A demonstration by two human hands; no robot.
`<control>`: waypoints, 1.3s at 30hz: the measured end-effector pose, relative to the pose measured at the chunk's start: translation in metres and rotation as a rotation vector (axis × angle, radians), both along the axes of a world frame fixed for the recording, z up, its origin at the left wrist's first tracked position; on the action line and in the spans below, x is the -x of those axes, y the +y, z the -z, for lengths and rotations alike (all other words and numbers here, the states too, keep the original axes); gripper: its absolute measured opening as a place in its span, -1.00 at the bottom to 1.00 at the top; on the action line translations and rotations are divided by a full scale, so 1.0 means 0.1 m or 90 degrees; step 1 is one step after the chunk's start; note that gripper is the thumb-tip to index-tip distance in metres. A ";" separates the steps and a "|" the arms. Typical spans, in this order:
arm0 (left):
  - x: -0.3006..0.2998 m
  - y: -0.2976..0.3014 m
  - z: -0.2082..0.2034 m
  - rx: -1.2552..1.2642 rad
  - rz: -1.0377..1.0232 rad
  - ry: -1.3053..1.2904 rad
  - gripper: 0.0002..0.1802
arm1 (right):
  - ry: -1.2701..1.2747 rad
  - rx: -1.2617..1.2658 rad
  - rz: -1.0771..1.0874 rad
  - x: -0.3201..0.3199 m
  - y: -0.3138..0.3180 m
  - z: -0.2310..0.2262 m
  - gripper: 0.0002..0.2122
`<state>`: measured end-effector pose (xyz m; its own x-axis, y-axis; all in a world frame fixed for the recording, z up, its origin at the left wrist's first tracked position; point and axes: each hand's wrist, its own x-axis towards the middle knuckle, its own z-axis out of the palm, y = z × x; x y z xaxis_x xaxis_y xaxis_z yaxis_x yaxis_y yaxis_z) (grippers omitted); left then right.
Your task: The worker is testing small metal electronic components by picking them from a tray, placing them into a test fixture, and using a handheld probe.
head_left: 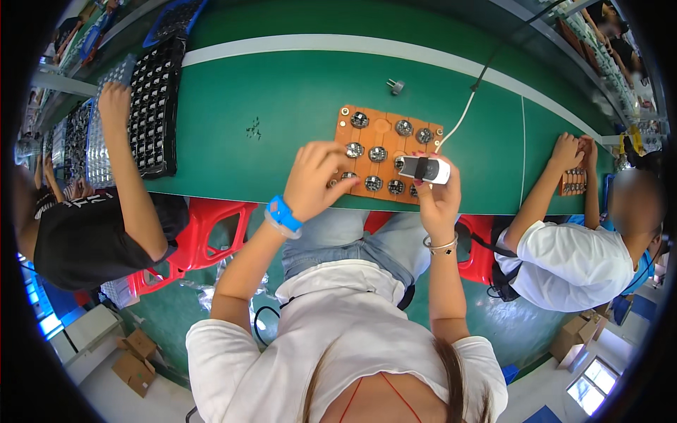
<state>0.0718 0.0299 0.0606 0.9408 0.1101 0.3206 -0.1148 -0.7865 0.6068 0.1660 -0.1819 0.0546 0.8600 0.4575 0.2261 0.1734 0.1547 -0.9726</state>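
Observation:
An orange-brown fixture board (381, 127) lies on the green bench in front of me, holding several round black-and-silver parts (377, 154) in its recesses. My right hand (443, 197) grips a white and grey handheld device (437, 170) with a black band, over the board's right side. A white cable runs up from that device. Over the board's left edge hovers my left hand (317, 176), its thumb and fingers bent but apart, near the left column of round parts. I see nothing held in it. The device covers part of the right columns.
A small metal plug-like piece (395, 86) lies beyond the board. Tiny dark bits (254, 128) are scattered to the left. Black compartment trays (155, 106) stand farther left, by a co-worker's arm (130, 169). At right, another person's hands (570, 151) work over a similar board (572, 182).

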 end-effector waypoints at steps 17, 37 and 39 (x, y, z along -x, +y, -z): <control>-0.01 -0.20 -0.33 0.064 0.119 0.036 -0.75 | -0.086 0.110 -0.091 0.26 0.08 -0.02 -0.65; -0.13 -0.25 -0.04 -0.093 0.143 0.028 -0.84 | -0.083 0.155 0.006 0.16 -0.22 0.07 -0.67; -0.14 -0.28 -0.10 -0.066 0.147 0.027 -0.83 | -0.090 0.166 -0.011 0.16 -0.20 0.05 -0.67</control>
<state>0.0855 0.0022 0.0708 0.9502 -0.1400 0.2784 -0.2741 -0.8005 0.5331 0.1495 -0.2020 0.0494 0.8200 0.5300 0.2161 0.3096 -0.0932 -0.9463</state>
